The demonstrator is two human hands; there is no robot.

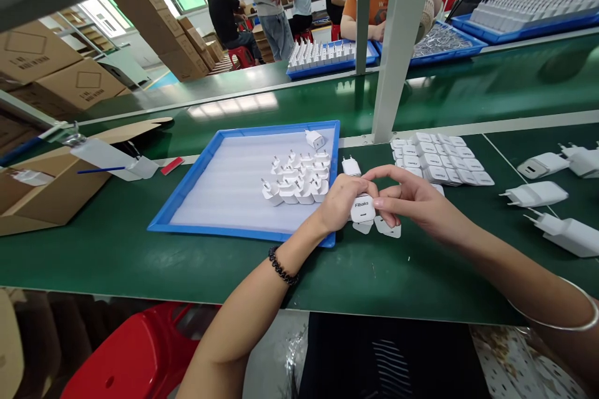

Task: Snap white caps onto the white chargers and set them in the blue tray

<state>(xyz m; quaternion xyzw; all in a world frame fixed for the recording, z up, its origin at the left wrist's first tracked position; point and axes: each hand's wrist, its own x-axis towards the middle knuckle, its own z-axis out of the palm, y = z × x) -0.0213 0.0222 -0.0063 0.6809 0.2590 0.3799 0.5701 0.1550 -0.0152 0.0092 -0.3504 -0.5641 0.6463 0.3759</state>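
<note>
Between my two hands is a white charger (362,209) with "Fibaks" printed on its face and a port slot below the print. My left hand (340,202) is closed round its left side. Thumb and fingers of my right hand (405,196) meet at its right edge. A few white pieces (387,226) lie on the green table just under my hands, and another white charger (350,166) stands behind them. To the left, a blue-rimmed tray (219,234) holds rows of white chargers (304,190) with pins up, plus one lying (314,139) near its back edge.
Stacked white covers (435,159) sit behind my right hand; loose chargers (538,194) lie at far right. A metal post (393,62) rises behind. At left are an open carton (56,199), a bottle (107,156) and a red piece (172,166). People and trays are beyond.
</note>
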